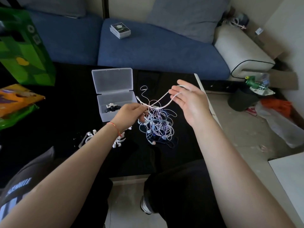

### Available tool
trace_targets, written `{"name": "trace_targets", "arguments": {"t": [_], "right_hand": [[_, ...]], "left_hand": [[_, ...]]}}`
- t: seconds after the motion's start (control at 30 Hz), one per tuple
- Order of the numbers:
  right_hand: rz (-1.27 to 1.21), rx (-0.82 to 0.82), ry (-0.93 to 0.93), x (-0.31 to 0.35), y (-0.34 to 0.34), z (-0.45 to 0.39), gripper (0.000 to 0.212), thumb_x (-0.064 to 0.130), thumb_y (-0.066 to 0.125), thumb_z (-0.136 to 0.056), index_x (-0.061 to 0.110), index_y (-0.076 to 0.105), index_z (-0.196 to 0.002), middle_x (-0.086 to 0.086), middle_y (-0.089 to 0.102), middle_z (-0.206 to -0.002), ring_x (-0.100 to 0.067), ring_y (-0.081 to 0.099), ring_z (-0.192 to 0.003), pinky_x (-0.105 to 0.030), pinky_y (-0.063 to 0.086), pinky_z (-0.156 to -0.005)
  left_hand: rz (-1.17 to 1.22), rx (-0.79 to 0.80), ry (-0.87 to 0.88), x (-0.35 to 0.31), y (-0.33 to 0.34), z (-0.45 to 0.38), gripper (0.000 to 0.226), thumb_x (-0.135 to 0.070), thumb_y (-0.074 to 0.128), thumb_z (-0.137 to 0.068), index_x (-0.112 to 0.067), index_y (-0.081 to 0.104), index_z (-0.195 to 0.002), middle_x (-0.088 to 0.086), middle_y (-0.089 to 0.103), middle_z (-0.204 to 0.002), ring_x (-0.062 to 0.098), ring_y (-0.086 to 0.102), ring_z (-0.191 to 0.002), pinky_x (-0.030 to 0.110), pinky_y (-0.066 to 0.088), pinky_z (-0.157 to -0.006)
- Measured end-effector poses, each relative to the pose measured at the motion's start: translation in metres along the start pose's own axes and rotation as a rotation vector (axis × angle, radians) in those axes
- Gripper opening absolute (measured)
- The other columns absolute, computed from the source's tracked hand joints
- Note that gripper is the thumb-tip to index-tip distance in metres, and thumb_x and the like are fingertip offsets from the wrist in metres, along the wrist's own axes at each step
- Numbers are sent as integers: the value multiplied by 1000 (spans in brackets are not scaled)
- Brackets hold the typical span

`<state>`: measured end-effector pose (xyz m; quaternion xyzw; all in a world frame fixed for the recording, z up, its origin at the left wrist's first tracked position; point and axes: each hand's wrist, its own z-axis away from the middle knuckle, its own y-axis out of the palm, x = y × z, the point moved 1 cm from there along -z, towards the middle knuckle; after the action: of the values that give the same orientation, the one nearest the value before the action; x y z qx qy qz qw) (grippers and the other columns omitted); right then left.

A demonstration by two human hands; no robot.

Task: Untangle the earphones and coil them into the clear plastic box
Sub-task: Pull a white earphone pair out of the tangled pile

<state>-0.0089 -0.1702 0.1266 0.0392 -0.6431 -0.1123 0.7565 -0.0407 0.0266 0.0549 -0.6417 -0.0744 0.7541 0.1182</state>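
A tangle of white, pale blue and purple earphone cords [156, 125] lies on the black table [65, 112] in front of me. My left hand [130, 114] pinches cords at the top left of the tangle. A white cord [162, 100] runs from there up to my right hand [189, 99], whose fingers are straight with the cord draped across them. The clear plastic box [116, 106] stands open behind my left hand, lid up, with a coiled black and white earphone inside.
White coiled earphones [88, 137] lie on the table under my left forearm. Green and orange bags [21, 46] stand at the left. A blue sofa [156, 46] with a small box is behind the table. A bin and litter are on the floor at right.
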Motion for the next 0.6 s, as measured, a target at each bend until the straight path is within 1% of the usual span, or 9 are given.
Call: {"name": "trace_targets", "arguments": {"t": [0.07, 0.13, 0.17, 0.23, 0.27, 0.37, 0.47, 0.53, 0.6], "right_hand": [[347, -103, 43, -6, -5, -5, 48, -7, 42, -96, 12, 50, -139, -15, 64, -119, -25, 69, -100, -36, 59, -85], [673, -189, -27, -7, -6, -5, 53, -1, 44, -91, 17, 47, -141, -10, 58, -125, -19, 61, -102, -31, 53, -87], [727, -174, -128, -5, -3, -2, 50, 4, 49, -89, 18, 52, -137, -8, 58, -124, -14, 59, -100, -26, 47, -86], [724, 8, -285, -1, 7, 7, 38, 16, 58, -86, 21, 63, -124, -2, 62, -120, -7, 58, -103, -22, 44, -88], [738, 147, -292, -2, 14, 11, 34, 24, 64, -87, 25, 65, -121, 4, 63, -122, -4, 58, -110, -23, 44, -95], [951, 545, -155, -10, 27, 26, 55, 44, 79, -78, 36, 58, -129, 18, 61, -125, 1, 54, -120, -24, 43, -102], [999, 571, -104, -18, 28, 23, 59, 35, 83, -78, 32, 55, -130, 13, 66, -112, -1, 64, -102, -23, 52, -89], [1053, 531, -111, -17, 26, 19, 40, 27, 75, -87, 26, 59, -123, 5, 67, -104, -6, 67, -84, -25, 54, -74], [1125, 533, -86, -17, 23, 18, 16, 27, 65, -95, 24, 61, -111, 0, 67, -93, -7, 63, -65, -22, 48, -59]], "left_hand": [[29, -90, -36, -4, 1, -1, 40, -41, 54, -100, -13, 62, -71, -8, 48, -46, 11, 50, -47, 40, 55, -74], [1, -124, -25, -12, 2, 1, 44, -44, 54, -98, -12, 62, -70, -9, 39, -45, 9, 40, -41, 30, 48, -59], [-39, -111, -7, -16, 4, 2, 46, -46, 53, -98, -12, 65, -71, -10, 39, -45, 7, 38, -41, 24, 42, -54], [-134, -52, 4, -25, 7, 6, 51, -49, 48, -100, -15, 70, -69, -11, 41, -39, 3, 37, -37, 18, 33, -50], [-154, -16, 5, -27, 8, 8, 52, -48, 45, -101, -17, 71, -68, -10, 42, -39, 3, 38, -38, 21, 32, -50], [-184, 70, 78, -34, 13, 8, 36, -25, 41, -104, -14, 69, -84, -4, 54, -59, 14, 44, -55, 31, 33, -52], [97, 55, -81, -35, 9, 6, 49, -32, 36, -102, -8, 71, -76, 0, 58, -56, 16, 40, -52, 27, 32, -50], [116, 79, -65, -34, 7, 6, 56, -34, 35, -101, -2, 73, -77, 5, 52, -52, 15, 38, -47, 27, 33, -51], [83, 72, -27, -34, 5, 7, 50, -29, 38, -99, 2, 70, -77, 8, 50, -51, 16, 42, -46, 28, 38, -54]]}}
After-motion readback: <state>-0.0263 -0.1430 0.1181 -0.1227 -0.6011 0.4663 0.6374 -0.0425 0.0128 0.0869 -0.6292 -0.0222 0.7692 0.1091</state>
